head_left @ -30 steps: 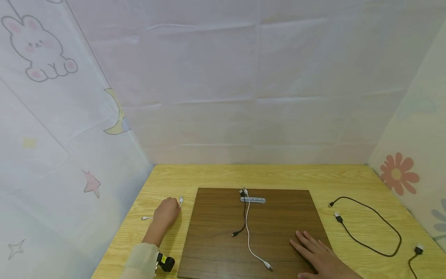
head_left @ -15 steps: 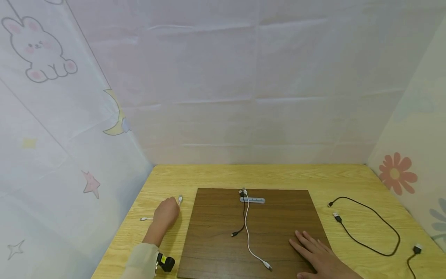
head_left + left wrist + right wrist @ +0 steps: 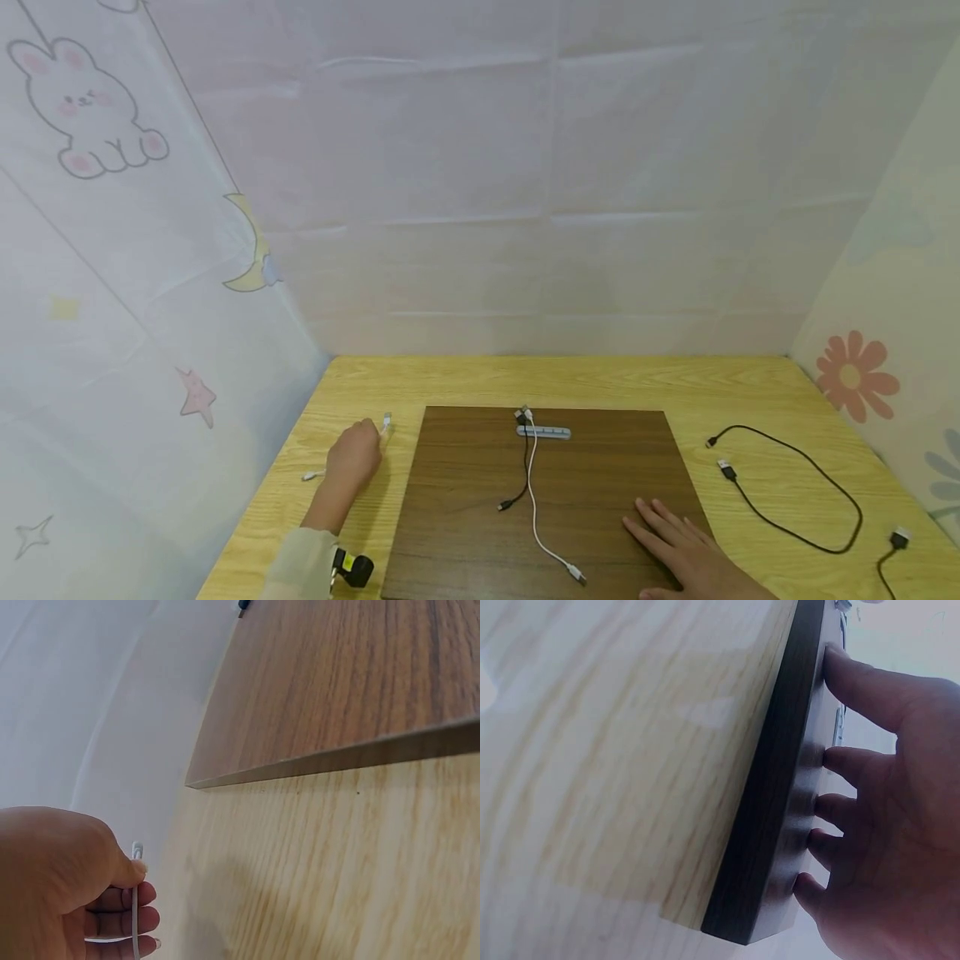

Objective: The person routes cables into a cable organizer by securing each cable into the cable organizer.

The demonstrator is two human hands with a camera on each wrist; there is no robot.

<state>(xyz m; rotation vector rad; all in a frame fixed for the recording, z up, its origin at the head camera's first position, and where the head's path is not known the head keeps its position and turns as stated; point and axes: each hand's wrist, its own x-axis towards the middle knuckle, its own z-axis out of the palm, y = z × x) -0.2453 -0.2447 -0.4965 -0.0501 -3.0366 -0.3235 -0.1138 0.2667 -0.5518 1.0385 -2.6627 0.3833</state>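
Observation:
Left of the brown board (image 3: pixel 457 533), my left hand (image 3: pixel 354 454) pinches a short white USB cable (image 3: pixel 136 915) between thumb and fingers. One plug (image 3: pixel 387 419) of that cable sticks up past the fingers; its other end (image 3: pixel 312 475) shows on the left of the hand. My right hand (image 3: pixel 686 554) rests on the board's right side, its fingers spread. At the board's far edge sits a pale grey-blue cable clip strip (image 3: pixel 551 432). A short black USB cable (image 3: pixel 526 467) and a longer white one (image 3: pixel 535 512) run from it toward me.
On the light wooden table (image 3: pixel 600 379), right of the board, lies a looped black USB cable (image 3: pixel 813 467). Another black cable's plug (image 3: pixel 899 540) is at the far right. A printed cloth (image 3: pixel 465 167) stands behind and at the sides.
My left hand has shifted slightly left and away from me, and the white cable's upper plug has moved a little with it. The right hand stays put.

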